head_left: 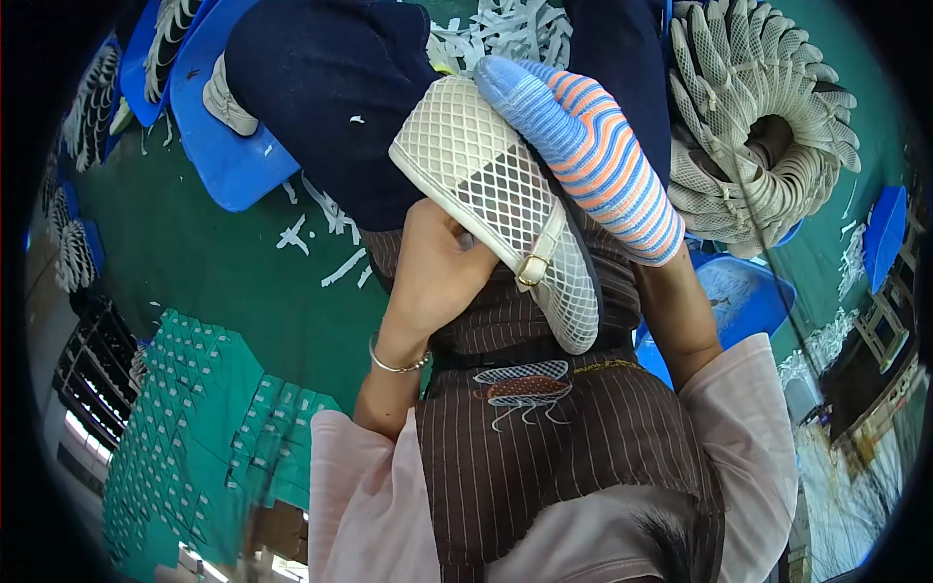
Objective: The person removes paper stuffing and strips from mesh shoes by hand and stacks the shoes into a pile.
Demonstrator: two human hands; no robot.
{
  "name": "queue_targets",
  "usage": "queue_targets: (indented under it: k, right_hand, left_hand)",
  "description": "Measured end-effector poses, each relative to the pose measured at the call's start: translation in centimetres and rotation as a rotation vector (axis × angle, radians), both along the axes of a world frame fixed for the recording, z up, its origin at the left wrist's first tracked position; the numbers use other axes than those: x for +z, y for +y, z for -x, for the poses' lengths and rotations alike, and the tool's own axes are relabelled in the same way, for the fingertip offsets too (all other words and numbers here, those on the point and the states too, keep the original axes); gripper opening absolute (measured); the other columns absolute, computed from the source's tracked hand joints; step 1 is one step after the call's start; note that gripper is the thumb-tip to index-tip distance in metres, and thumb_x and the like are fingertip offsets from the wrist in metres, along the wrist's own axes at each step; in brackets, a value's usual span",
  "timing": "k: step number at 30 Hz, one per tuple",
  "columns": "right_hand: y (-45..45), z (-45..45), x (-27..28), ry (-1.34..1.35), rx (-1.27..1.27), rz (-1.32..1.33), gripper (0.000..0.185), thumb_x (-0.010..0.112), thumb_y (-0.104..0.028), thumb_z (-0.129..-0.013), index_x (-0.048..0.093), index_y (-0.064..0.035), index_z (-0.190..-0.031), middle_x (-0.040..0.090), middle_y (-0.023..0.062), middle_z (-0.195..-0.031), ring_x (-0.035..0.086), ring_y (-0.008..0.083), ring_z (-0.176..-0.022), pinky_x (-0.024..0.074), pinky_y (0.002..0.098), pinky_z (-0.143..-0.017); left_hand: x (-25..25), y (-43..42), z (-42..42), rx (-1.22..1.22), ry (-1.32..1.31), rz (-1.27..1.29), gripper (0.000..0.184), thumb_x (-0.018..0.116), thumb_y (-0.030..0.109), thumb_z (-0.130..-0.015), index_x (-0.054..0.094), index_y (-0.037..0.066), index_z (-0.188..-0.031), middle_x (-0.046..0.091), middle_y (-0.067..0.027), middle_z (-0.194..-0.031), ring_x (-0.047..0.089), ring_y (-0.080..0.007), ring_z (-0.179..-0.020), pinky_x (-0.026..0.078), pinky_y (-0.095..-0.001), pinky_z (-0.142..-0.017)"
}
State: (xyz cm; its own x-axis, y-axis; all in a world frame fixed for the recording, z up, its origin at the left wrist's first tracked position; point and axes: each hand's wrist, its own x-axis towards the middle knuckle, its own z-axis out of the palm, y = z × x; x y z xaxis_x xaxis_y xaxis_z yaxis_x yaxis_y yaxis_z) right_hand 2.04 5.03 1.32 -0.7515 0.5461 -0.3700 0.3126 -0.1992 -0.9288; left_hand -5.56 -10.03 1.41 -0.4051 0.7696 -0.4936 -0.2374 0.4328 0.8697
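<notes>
My left hand (432,267) is closed on the side edge of a cream mesh strap shoe (510,199), with the thumb near its strap. A gold buckle (533,269) sits on the strap. The shoe is tilted, its rounded toe pointing down toward my apron and its wider heel end up. My right hand (598,160) is inside a striped knitted sock in blue, orange and white. It lies along the far side of the shoe, against it. The knit hides its fingers, so their grip cannot be made out.
At right, a large ring of stacked mesh shoes (768,126) stands beside a blue stool (743,301). Another blue plastic seat (228,146) is at left. White paper scraps (520,34) are scattered on the green floor (243,282). Green boxes (185,408) are piled lower left.
</notes>
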Motion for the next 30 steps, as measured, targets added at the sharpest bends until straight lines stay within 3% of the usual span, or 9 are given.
queue_targets:
  k: [5,9,14,20,24,30]
  right_hand:
    - [-0.3,0.4,0.4,-0.015,0.021,-0.049,0.04,0.057,-0.034,-0.092,0.066,0.0046,-0.093,0.063,0.0025,-0.072,0.054,0.006,-0.063,0.0447,0.0201,-0.06]
    - [-0.6,1.0,0.9,-0.094,0.07,-0.269,0.044,0.057,-0.04,-0.091,0.064,0.0028,-0.082,0.056,0.0022,-0.062,0.047,0.0071,-0.052,0.0399,0.0227,-0.052]
    - [-0.8,1.5,0.7,-0.174,0.251,-0.5,0.047,0.058,-0.042,-0.089,0.062,0.0016,-0.074,0.047,0.0025,-0.053,0.04,0.0102,-0.045,0.0362,0.0257,-0.047]
    - [-1.6,1.4,-0.4,-0.14,0.224,-0.562,0.048,0.059,-0.045,-0.088,0.062,0.0007,-0.071,0.042,0.0022,-0.049,0.036,0.0134,-0.041,0.0349,0.0279,-0.045]
    - [-2.4,1.5,-1.6,-0.084,0.19,-0.752,0.048,0.061,-0.044,-0.087,0.06,-0.0004,-0.067,0.038,0.0013,-0.046,0.034,0.0151,-0.04,0.034,0.0288,-0.044]
    - [-2.2,2.0,-0.3,-0.111,0.198,-0.546,0.046,0.064,-0.042,-0.086,0.059,-0.0014,-0.064,0.039,0.0015,-0.046,0.035,0.0167,-0.04,0.0342,0.0286,-0.044]
  left_hand:
    - [0.2,-0.8,1.2,0.064,-0.158,0.0,0.048,0.066,-0.003,-0.076,0.054,0.002,-0.121,0.06,-0.0117,-0.119,0.061,-0.0166,-0.098,0.05,-0.0275,-0.081]
    - [-1.5,-0.9,1.9,-0.118,-0.087,-0.144,0.045,0.061,0.002,-0.081,0.05,0.0,-0.125,0.059,-0.0143,-0.119,0.06,-0.0205,-0.102,0.049,-0.0297,-0.089]
    - [-2.6,-0.7,2.3,-0.177,-0.174,-0.152,0.047,0.06,0.005,-0.082,0.047,0.002,-0.127,0.057,-0.0144,-0.121,0.058,-0.0218,-0.105,0.048,-0.0316,-0.09]
    - [-2.6,-0.7,1.1,-0.235,-0.266,-0.144,0.049,0.059,0.009,-0.082,0.044,0.003,-0.129,0.054,-0.0146,-0.124,0.056,-0.0233,-0.107,0.046,-0.0338,-0.092]
    - [-2.6,-1.0,-0.4,-0.277,-0.299,-0.1,0.051,0.058,0.012,-0.083,0.042,0.005,-0.13,0.053,-0.0147,-0.126,0.055,-0.0244,-0.109,0.045,-0.0353,-0.093]
    - [-3.1,-1.4,1.5,-0.232,-0.434,-0.065,0.053,0.056,0.015,-0.083,0.039,0.006,-0.132,0.05,-0.0149,-0.128,0.053,-0.0259,-0.112,0.044,-0.0376,-0.095]
